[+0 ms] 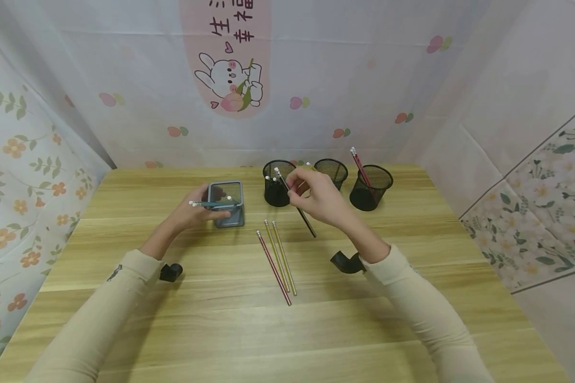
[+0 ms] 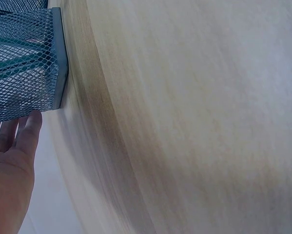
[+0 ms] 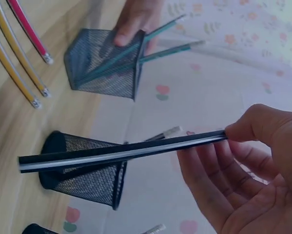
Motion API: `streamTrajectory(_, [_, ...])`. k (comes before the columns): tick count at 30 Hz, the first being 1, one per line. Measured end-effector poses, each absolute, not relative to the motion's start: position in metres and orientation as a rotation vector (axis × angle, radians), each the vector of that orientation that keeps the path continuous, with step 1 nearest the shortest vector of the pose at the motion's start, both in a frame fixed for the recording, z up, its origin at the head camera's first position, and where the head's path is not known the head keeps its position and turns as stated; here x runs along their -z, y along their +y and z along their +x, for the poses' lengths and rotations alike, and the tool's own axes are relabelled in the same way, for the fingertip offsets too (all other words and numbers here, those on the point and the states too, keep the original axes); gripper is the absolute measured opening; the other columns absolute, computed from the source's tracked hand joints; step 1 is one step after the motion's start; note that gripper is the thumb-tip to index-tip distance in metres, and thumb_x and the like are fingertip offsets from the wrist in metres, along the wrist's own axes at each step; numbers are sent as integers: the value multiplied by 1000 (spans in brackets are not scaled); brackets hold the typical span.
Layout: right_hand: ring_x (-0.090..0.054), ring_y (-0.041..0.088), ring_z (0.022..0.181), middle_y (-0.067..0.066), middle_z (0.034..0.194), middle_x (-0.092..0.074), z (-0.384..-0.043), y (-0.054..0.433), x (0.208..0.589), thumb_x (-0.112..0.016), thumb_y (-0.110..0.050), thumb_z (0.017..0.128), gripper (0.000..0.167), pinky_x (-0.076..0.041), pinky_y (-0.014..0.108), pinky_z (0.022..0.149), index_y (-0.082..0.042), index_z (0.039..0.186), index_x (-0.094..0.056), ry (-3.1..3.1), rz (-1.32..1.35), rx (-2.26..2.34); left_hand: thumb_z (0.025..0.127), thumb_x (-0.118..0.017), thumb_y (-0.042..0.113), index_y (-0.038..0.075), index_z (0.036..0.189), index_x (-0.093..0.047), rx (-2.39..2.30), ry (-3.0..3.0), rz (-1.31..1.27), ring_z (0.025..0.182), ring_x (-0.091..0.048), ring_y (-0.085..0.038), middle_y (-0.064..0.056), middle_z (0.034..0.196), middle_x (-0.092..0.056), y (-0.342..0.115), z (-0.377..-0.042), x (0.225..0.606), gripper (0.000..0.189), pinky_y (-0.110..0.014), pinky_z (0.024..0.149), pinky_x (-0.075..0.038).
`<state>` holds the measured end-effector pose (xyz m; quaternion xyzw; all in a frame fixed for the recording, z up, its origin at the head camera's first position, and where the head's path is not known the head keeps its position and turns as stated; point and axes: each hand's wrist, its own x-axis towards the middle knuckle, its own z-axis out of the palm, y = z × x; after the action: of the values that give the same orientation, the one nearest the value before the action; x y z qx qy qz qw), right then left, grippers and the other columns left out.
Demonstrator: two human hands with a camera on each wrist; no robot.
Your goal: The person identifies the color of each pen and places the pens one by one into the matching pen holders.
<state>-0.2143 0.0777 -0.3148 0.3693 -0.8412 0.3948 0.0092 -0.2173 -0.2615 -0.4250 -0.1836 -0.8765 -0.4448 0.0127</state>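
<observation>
My left hand (image 1: 198, 211) holds a square grey mesh pencil holder (image 1: 230, 217), thumb across its front and the other fingers at its far side. Two green pencils (image 3: 158, 54) lean inside that holder, eraser ends out over the rim. Between thumb and fingertips, my right hand (image 1: 318, 198) pinches a black pencil (image 1: 305, 221) near its eraser end. The pencil slants in front of a round black mesh cup (image 1: 276, 198), its plain end pointing down toward the table. White eraser tips of other pencils show in that cup.
Two more round black mesh cups stand to the right: the middle one (image 1: 337, 173), partly behind my right hand, and the far one (image 1: 364, 199) with red pencils (image 1: 360, 166). One red pencil (image 1: 274, 268) and two yellow pencils (image 1: 282, 255) lie on the wooden table (image 1: 220, 330).
</observation>
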Motion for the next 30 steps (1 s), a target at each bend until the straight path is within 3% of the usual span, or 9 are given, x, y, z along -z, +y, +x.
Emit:
streamTrajectory(10, [-65,17,88,6,99,-66,-217,90,300,-65,1,97,10,-52,32,62,-2,106,-63,-2399,1187,-1305,80,-90,14,-6,127,-54,1362,-2763,-533,112,-60,-36,-21,122,-64,-260,-217,423,63,-53,95,-48])
streamTrajectory(22, [-64,18,91,9,97,-61,-226,101,288,-63,8,94,10,-58,30,78,3,103,-61,-2140,1080,-1452,81,-89,15,-6,129,-53,1402,-2772,-505,115,-59,-35,-20,125,-63,-261,-215,422,63,-54,97,-47])
streamTrajectory(30, [-66,26,92,11,98,-60,-231,103,285,-63,11,93,11,-58,32,78,5,102,-61,-2027,1044,-1520,81,-89,16,-5,128,-54,1435,-2754,-508,112,-60,-34,-20,123,-64,-260,-214,421,62,-52,95,-48])
